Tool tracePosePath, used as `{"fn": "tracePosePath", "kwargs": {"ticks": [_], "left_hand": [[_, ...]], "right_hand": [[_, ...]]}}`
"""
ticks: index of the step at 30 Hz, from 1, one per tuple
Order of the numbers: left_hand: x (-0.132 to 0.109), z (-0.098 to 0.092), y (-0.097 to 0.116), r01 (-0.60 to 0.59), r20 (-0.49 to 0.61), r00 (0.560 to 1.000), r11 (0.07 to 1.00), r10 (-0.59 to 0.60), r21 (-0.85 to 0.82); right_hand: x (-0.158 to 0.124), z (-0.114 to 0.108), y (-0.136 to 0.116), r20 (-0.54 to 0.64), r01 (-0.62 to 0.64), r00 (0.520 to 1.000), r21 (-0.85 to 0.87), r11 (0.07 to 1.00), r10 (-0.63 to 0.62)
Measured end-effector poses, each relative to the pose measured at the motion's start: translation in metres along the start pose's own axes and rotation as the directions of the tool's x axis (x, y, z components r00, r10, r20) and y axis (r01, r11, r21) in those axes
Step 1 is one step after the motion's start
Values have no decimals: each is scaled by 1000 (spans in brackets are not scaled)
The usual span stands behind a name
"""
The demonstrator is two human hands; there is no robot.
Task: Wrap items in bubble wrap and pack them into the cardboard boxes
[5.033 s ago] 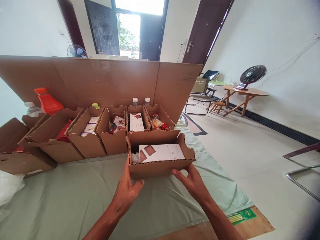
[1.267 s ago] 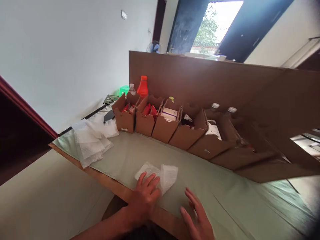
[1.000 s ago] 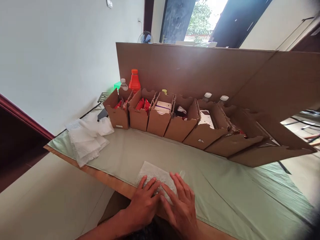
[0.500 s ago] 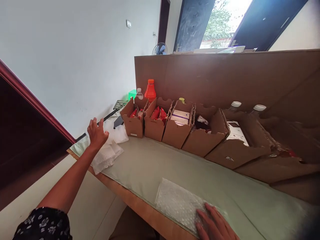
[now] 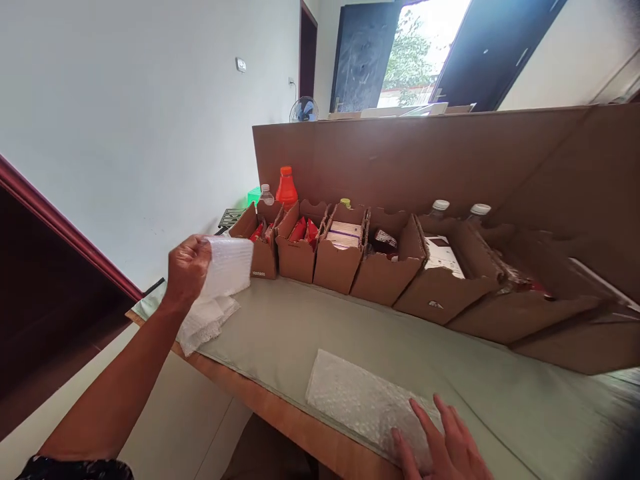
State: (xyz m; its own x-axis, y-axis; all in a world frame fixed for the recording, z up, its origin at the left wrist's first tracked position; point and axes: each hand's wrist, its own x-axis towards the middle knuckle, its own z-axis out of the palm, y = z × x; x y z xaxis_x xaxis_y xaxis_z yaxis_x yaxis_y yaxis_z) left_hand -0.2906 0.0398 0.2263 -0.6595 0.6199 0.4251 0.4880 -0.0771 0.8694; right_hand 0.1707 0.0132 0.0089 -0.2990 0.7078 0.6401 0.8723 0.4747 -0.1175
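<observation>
My left hand (image 5: 186,269) is stretched out to the left and is closed on a white sheet of bubble wrap (image 5: 227,267), lifted just above a pile of white wrap sheets (image 5: 207,319) at the table's left end. My right hand (image 5: 443,452) lies flat, fingers spread, on another bubble wrap sheet (image 5: 357,402) spread on the green cloth (image 5: 280,333) near the table's front edge.
A row of open cardboard boxes (image 5: 340,259) with packets and white cartons runs along a tall cardboard wall (image 5: 410,160). An orange bottle (image 5: 287,187) and clear bottles (image 5: 440,207) stand behind them. The wooden table edge (image 5: 260,403) drops to the floor on the left.
My left hand has closed on a sheet from the pile and lifted it. My right hand still rests on the flat sheet.
</observation>
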Motion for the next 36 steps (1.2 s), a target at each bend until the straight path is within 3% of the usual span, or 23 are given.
{"fn": "tracePosePath", "kwargs": {"ticks": [2,4,7,11,14,17,20,22,24,28,31,36], "left_hand": [[-20,17,16,91,167,983,993,-77,-78],[-46,40,26,205,360,920,973,-154,-106],[-94,78,35,352,611,755,933,-237,-73],[-158,120,36,465,814,507,885,-283,18],[-187,135,34,482,874,398,874,-278,58],[-196,139,32,479,899,335,873,-281,94],[-198,141,34,486,917,275,865,-290,128],[-201,144,36,479,922,264,869,-282,129],[-205,146,39,466,926,265,876,-268,120],[-203,145,39,451,941,226,883,-251,127],[-192,138,31,423,960,134,890,-248,171],[-177,123,7,336,966,-97,906,-238,257]], "right_hand": [[7,-12,-19,-39,-8,999,59,998,10],[16,-26,-41,-60,2,998,154,988,7],[34,-45,-73,-106,51,994,287,957,-21],[50,-50,-92,-45,99,995,391,915,-88],[47,-46,-85,-6,74,997,451,889,-80],[36,-51,-70,-25,-24,999,504,863,42],[30,-63,-67,130,-160,986,550,820,105],[29,-68,-74,264,-212,962,568,795,68],[30,-68,-82,325,-235,945,574,784,45],[33,-61,-76,297,-304,943,596,743,148],[40,-66,-52,332,-449,894,660,603,301],[58,-85,-20,464,-626,745,735,262,479]]}}
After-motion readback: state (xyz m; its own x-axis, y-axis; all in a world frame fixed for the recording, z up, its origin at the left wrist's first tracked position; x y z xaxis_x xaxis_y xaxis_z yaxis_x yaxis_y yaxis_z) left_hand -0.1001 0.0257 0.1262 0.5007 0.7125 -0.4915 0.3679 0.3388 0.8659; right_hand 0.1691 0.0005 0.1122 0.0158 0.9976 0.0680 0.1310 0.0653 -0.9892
